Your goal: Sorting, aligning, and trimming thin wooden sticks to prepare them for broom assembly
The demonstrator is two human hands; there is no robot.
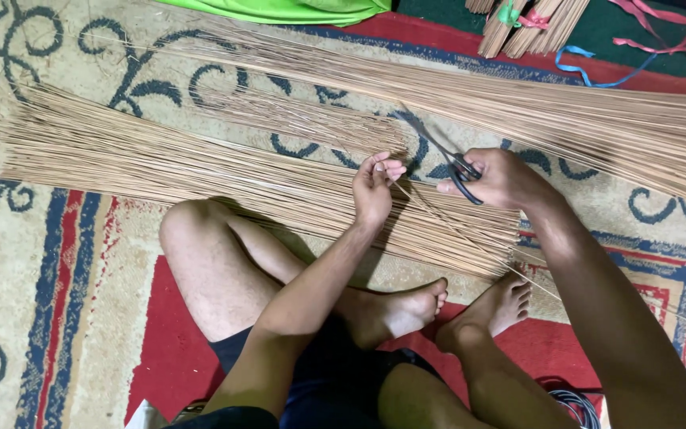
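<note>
The person sits cross-legged on a patterned carpet (33, 262). The left hand (375, 187) pinches a single thin stick (470, 238) at its far end, fingers pressed together. The right hand (502, 179) is closed through the handles of black scissors (446, 155), blades parted above it. This looks like trimming; the cut wants the stick held taut. A loose sheaf of sticks (160, 163) lies near, tied bundles (526, 24) far right with pink and blue ribbons (660, 32). No packages or labels show.

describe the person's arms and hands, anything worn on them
Both arms are bare right up to the frame edge: no sleeves, gloves, watch or bands show. The left hand and right hand carry no visible rings. Only dark shorts are seen lower down.
</note>
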